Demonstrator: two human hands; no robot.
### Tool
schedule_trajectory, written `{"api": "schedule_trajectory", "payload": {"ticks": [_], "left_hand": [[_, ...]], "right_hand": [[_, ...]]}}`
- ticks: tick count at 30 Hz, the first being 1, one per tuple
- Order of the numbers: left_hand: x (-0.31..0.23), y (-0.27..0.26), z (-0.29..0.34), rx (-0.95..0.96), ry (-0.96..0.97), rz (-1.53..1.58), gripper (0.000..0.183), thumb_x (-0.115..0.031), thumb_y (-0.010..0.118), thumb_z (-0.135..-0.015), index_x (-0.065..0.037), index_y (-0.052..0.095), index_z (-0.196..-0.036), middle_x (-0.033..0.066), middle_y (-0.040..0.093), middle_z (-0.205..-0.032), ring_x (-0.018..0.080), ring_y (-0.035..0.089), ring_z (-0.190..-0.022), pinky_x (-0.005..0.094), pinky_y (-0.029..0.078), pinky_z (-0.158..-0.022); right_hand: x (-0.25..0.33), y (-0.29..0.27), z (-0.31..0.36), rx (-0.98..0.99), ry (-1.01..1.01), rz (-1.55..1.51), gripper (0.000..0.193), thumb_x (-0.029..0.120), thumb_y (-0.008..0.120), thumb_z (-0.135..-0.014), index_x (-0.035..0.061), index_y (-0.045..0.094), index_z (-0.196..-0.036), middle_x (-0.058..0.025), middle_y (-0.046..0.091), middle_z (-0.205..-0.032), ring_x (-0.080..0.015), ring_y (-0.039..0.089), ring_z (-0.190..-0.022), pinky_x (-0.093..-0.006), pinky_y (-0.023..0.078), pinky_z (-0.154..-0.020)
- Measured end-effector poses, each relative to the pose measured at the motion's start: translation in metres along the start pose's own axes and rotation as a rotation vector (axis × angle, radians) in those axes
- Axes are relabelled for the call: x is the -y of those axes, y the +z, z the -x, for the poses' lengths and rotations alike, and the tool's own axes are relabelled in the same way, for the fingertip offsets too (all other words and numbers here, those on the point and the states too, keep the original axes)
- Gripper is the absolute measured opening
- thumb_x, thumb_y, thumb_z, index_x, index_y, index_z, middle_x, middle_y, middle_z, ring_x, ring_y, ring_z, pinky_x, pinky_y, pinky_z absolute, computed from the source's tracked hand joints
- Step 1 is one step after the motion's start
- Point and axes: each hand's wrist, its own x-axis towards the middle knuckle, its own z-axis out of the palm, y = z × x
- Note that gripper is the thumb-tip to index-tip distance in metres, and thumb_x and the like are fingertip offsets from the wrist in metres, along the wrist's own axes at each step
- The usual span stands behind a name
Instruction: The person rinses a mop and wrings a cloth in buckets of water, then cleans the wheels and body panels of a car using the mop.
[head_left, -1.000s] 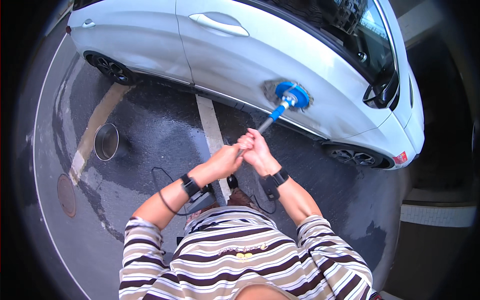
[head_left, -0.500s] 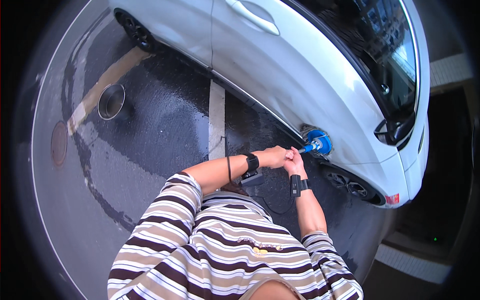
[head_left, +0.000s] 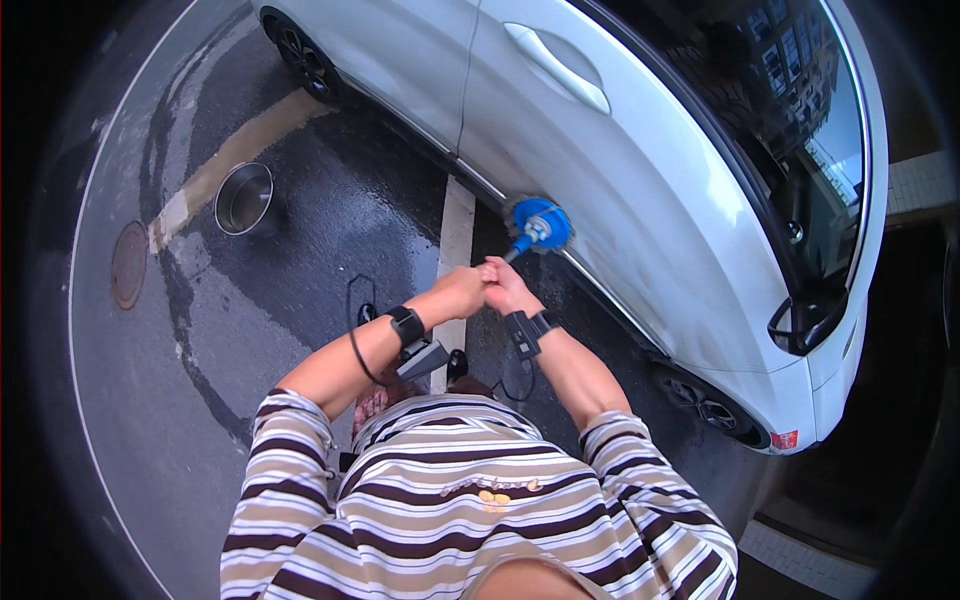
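Observation:
Both my hands are wrapped round the handle of a car wash mop (head_left: 546,218) with a round blue head and a grey-brown fringe. My left hand (head_left: 461,293) grips it with the back of the hand toward me. Beside it, touching, my right hand (head_left: 508,290) closes on the handle nearer the head. The fringe presses against the lower part of the front door of a white car (head_left: 640,215), just above the sill. Much of the handle is hidden by my hands. Dirt streaks show on the door.
A metal bucket (head_left: 244,198) stands on the wet asphalt to the left. A white painted line (head_left: 457,225) runs beneath my hands toward the car. A round manhole cover (head_left: 129,264) lies far left. The side mirror (head_left: 806,322) juts out at the right, and the front wheel (head_left: 700,400) is below.
My hands and the mop have moved left and away from me along the car's side, from near the front wheel to the lower door. The view has shifted slightly too.

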Motion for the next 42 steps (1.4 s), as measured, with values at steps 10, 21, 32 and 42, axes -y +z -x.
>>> {"api": "schedule_trajectory", "payload": {"ticks": [10,21,32,42], "left_hand": [[0.103,-0.128,0.012,-0.27,-0.155,-0.041,0.023,-0.013,0.051,-0.074,0.008,0.056,-0.083,0.0273,0.056,-0.081,0.0399,0.055,-0.079,0.043,0.045,-0.07],[0.136,-0.115,-0.007,-0.149,0.018,0.116,0.023,-0.013,0.047,-0.075,0.002,0.052,-0.092,0.0271,0.056,-0.082,0.04,0.055,-0.077,0.0447,0.046,-0.067],[0.075,-0.039,-0.062,0.298,0.345,0.092,0.026,-0.013,0.05,-0.073,-0.006,0.053,-0.098,0.0165,0.058,-0.094,0.0302,0.056,-0.09,0.0373,0.045,-0.074],[0.064,-0.092,-0.065,0.281,0.387,-0.117,0.026,-0.012,0.048,-0.073,-0.01,0.053,-0.099,0.0175,0.058,-0.09,0.0337,0.056,-0.086,0.0404,0.045,-0.071]], "right_hand": [[-0.087,0.132,-0.143,0.02,0.113,0.199,0.035,0.012,0.042,-0.08,0.0126,0.025,-0.05,0.0021,0.026,-0.043,-0.0099,0.028,-0.038,-0.0231,0.027,-0.037],[-0.081,0.104,-0.145,-0.047,0.051,0.022,0.035,0.012,0.045,-0.078,0.0142,0.025,-0.049,0.003,0.027,-0.042,-0.0094,0.028,-0.036,-0.0219,0.025,-0.036],[0.002,0.002,-0.056,-0.241,-0.356,-0.069,0.038,0.015,0.044,-0.079,0.014,0.024,-0.045,0.0025,0.027,-0.04,-0.0094,0.027,-0.033,-0.0211,0.024,-0.034],[0.003,0.03,-0.069,-0.133,-0.337,-0.143,0.037,0.012,0.041,-0.078,0.0144,0.024,-0.046,0.003,0.026,-0.04,-0.0102,0.028,-0.034,-0.0224,0.025,-0.036]]}}
